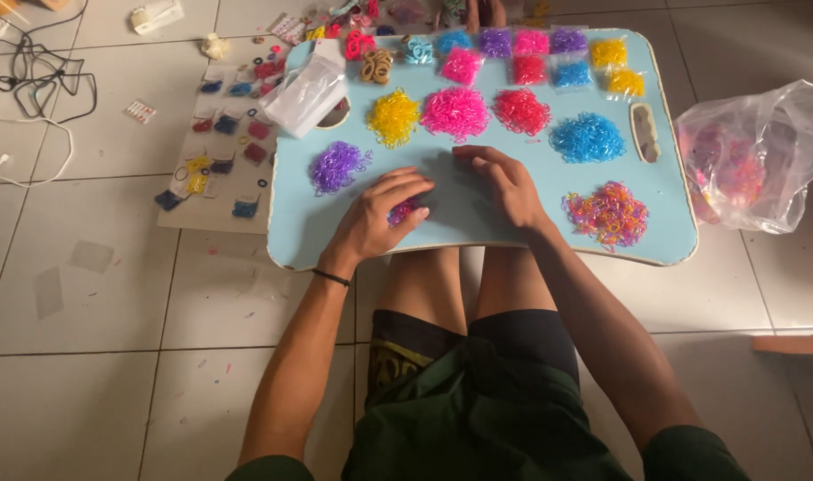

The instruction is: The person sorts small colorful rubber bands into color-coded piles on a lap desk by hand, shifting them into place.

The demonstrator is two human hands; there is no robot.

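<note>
1. A small clump of purple and pink bands (403, 211) lies on the light-blue table (477, 223), at its near edge.
2. Left hand (379, 214) fingers curl over the clump; right hand (504, 183) fingers rest spread just beside it.
3. Clear square packets (531, 43) of sorted colours line the table's far edge.

bare tray (477, 223) between both hands; purple pile (338, 167) crowds left, mixed pile (607, 216) right.

The single head-worn view looks steeply down, close over the light-blue lap tray (665, 223) and tiled floor (112, 356).
</note>
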